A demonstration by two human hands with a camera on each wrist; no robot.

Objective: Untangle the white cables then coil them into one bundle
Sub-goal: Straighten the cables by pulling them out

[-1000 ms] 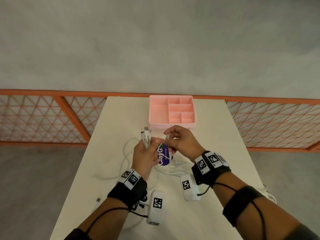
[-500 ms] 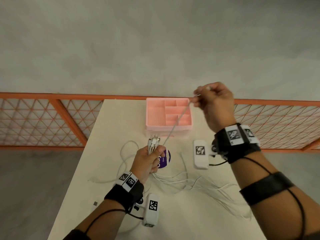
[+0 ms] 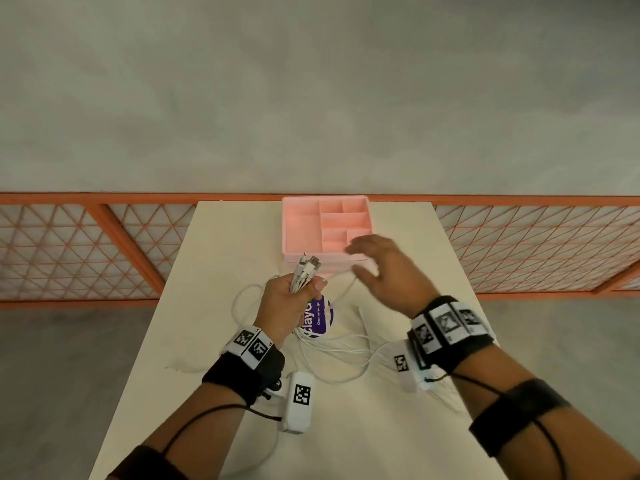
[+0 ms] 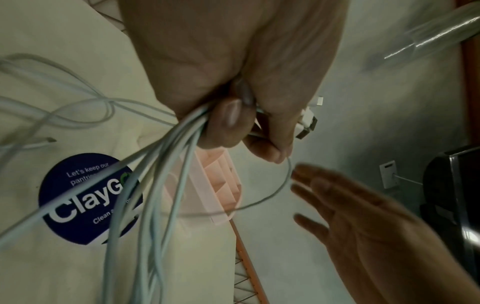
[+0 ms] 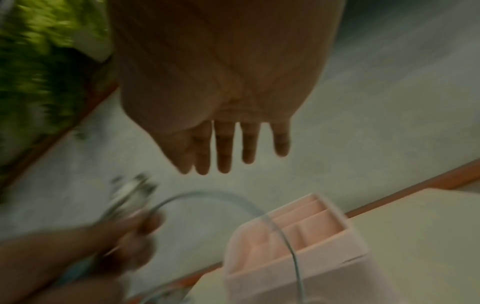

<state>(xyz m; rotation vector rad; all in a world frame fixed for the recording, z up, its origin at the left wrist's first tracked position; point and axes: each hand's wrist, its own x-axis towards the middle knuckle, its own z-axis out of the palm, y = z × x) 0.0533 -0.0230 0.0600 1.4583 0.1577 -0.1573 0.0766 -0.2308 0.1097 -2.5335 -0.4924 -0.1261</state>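
Left hand (image 3: 289, 301) clamps cable (image 3: 332, 351) ends, frame centre. Right hand (image 3: 384, 271) spread, empty. Slack sprawls on counter (image 3: 214, 271); coiling not begun.

Soft even daylight; wrist views dim, right one motion-blurred.

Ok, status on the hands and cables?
Left hand grips white cables, plugs up. Right hand open, holding nothing. Loose lengths unsorted on table; nothing blocking.
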